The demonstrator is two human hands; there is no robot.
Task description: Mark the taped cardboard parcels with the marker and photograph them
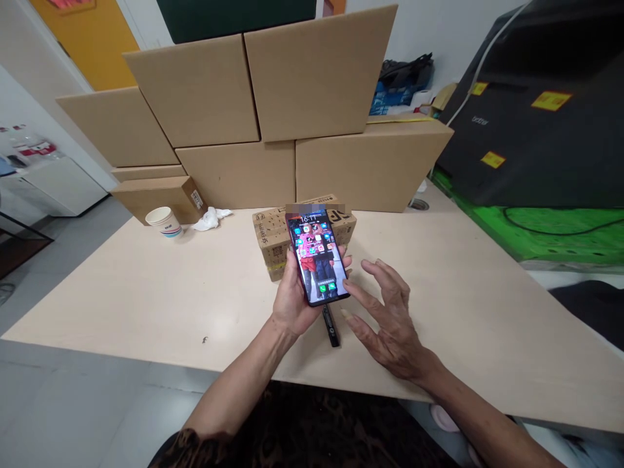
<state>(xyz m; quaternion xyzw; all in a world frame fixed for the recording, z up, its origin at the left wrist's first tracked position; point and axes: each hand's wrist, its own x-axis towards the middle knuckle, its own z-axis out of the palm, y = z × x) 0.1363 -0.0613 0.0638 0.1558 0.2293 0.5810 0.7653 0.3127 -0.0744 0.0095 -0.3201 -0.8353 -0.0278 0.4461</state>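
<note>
A lit smartphone [319, 260] showing a home screen with several app icons rests in my left hand [295, 296], whose fingers wrap round its back and right edge. My right hand [387, 322] is beside the phone's lower right corner with fingers apart; the index fingertip is at the screen's edge, and whether it touches cannot be told. Behind the phone sits a printed cardboard box [273, 244], partly hidden by it. A small black object [331, 327] lies on the table just below the phone.
Large cardboard boxes [234, 175] stand stacked along the back of the table [224, 292]. At the back left are a paper cup [164, 222], crumpled white tissue [210, 219] and a flat brown box [160, 197]. A large black case [526, 136] stands at the right.
</note>
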